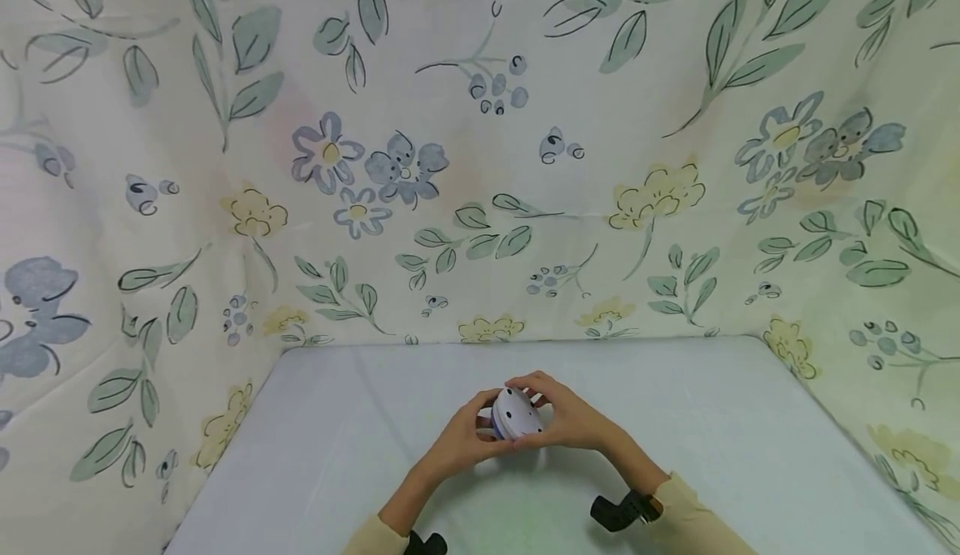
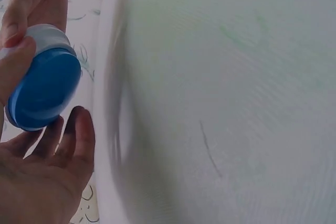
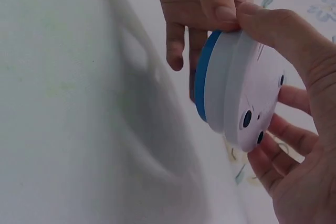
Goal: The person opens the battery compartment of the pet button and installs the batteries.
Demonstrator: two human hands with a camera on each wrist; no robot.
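Observation:
A round, two-tone disc-shaped device (image 1: 517,414) is held up above the table between both hands. One face is white with several dark round feet, seen best on the device (image 3: 255,95) in the right wrist view. Its other side is a smooth blue dome (image 2: 47,87), which shows in the left wrist view. My left hand (image 1: 463,440) grips the rim, thumb at the near edge and fingers on the far side. On the opposite side my right hand (image 1: 573,417) holds the rim between thumb and fingers. The two thumbs meet close together at the near edge.
A white cloth-covered table (image 1: 337,422) lies beneath the hands. Behind it and along both sides hangs a pale curtain (image 1: 480,272) printed with leaves and flowers. A black wrist camera (image 1: 621,512) is strapped to the right wrist.

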